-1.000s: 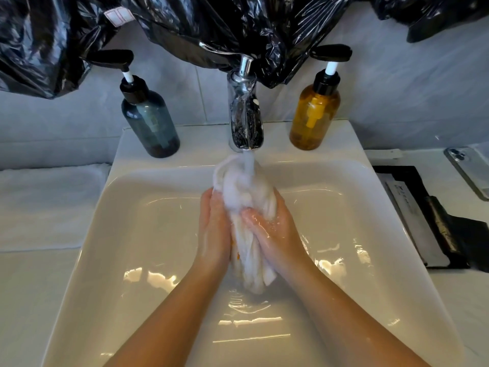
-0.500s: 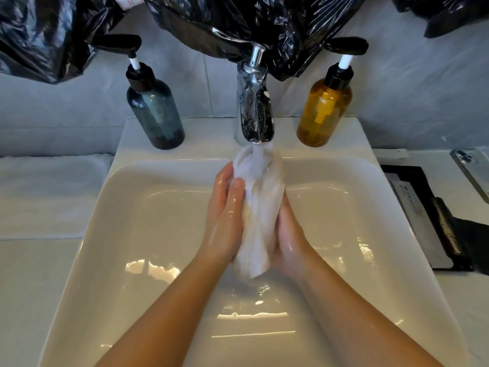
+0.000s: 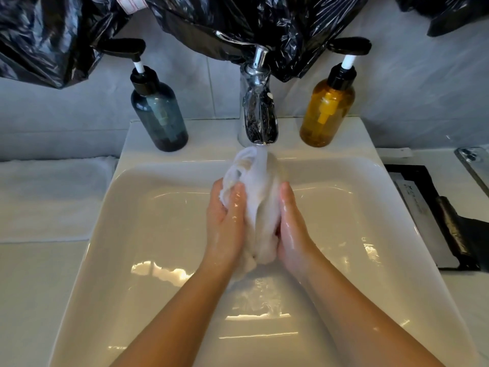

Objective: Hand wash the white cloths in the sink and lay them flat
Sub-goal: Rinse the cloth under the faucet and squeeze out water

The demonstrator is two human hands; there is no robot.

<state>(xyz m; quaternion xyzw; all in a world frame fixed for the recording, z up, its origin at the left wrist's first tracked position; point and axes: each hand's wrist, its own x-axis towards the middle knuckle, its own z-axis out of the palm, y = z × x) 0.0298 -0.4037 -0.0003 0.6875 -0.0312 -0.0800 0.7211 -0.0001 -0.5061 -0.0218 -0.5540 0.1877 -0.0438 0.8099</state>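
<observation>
Both palms are in the basin and this is the scrub-and-rinse step, mid-wash by the look of it: the white cloth (image 3: pixel 260 202) is bunched into a long wad, sandwiched upright between the left hand (image 3: pixel 225 223) and the right hand (image 3: pixel 292 231), its top right under the tap (image 3: pixel 259 112) where the water stream (image 3: pixel 262 154) lands on it. The fingers of both hands lie nearly straight and flat against the cloth, pressing it from either side rather than curling round it; the thumbs are hidden, so I cannot say whether they hook in. The cloth hangs above the floor of the sink (image 3: pixel 148 234), its lower end poking out below the heels of the palms. Next, I judge, comes a firm squeeze or wring to shed water, and that calls for a closed grip on a slippery, heavy wad, then a shake-out before it can be spread flat. A white towel (image 3: pixel 47 197) lies on the table (image 3: pixel 34 300) to the left, a likely place for that. On the sink's back ledge stand a blue-grey pump bottle (image 3: pixel 158 112) left of the tap and an amber pump bottle (image 3: pixel 326 109) right of it. Black plastic sheeting (image 3: pixel 264 19) hangs across the grey tiled wall (image 3: pixel 423 96) above. To the right sit a black tray (image 3: pixel 449 234) and the corner of a phone (image 3: pixel 473 165).
</observation>
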